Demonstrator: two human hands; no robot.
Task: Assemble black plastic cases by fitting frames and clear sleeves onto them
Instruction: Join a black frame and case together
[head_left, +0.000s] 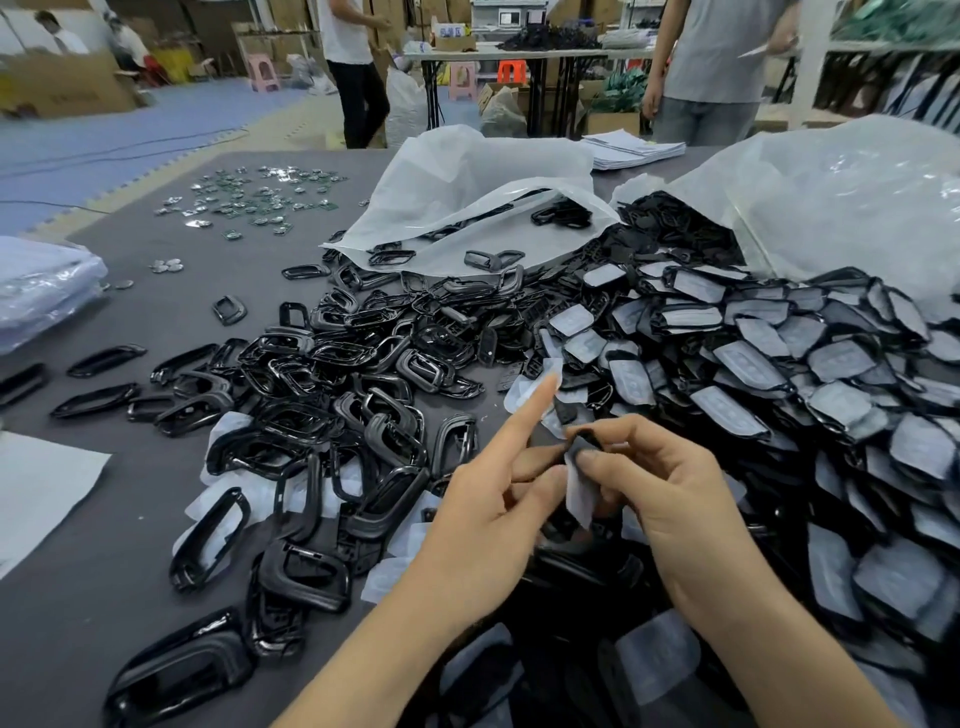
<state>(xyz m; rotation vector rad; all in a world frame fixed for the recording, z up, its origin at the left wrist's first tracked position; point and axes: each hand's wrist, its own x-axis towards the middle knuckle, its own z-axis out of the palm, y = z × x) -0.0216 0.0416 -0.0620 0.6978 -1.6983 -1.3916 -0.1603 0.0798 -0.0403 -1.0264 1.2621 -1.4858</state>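
R hand (670, 493) round blk case (586, 442)

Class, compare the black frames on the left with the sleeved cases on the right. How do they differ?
The frames are open, glossy loops; the sleeved cases are solid, covered by frosted film. The frames lie scattered low; the sleeved cases heap higher. Both are black plastic.

A factory assembly floor: grey worktable (156, 519) heaped with black frames (332, 374), bulk bags (831, 208), cardboard cartons (67, 88) behind.
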